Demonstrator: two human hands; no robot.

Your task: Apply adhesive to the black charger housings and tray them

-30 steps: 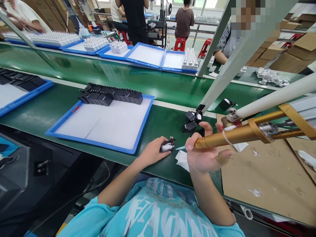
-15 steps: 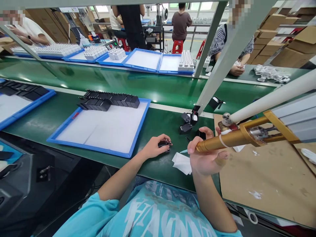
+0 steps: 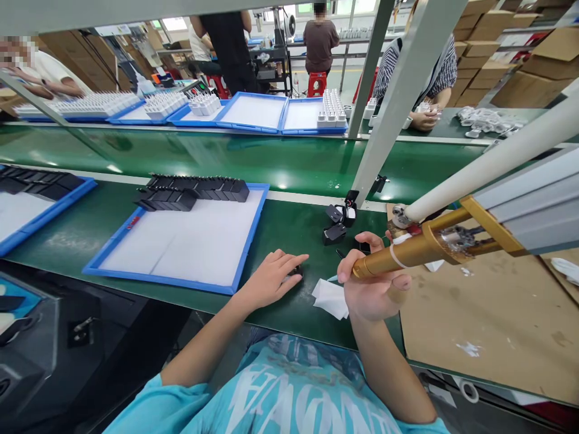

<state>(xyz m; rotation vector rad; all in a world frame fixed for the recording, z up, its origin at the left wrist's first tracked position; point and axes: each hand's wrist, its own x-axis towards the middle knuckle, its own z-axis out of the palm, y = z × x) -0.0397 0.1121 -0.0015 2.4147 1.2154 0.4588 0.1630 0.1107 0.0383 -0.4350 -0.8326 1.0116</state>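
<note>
My left hand rests low over the green bench with its fingers stretched out and apart. Under its fingers lies a small black part, mostly covered. My right hand is closed around the front end of a gold cylindrical tool. A thin pale-blue tip shows beside that hand's thumb, above a folded white paper. Just beyond the hands sits a small cluster of black plastic housings. Another dark piece, partly hidden, is behind my right fingers.
A blue-rimmed tray with rows of black adapters stands left; a second tray lies farther left. Brown cardboard covers the right side. A slanted metal post and white pole cross ahead. Co-workers sit beyond the green belt.
My left hand has loosened its pinch on the small black part, and its fingers now stretch out over it. The right hand keeps its hold on the gold tool. The view has shifted slightly.
</note>
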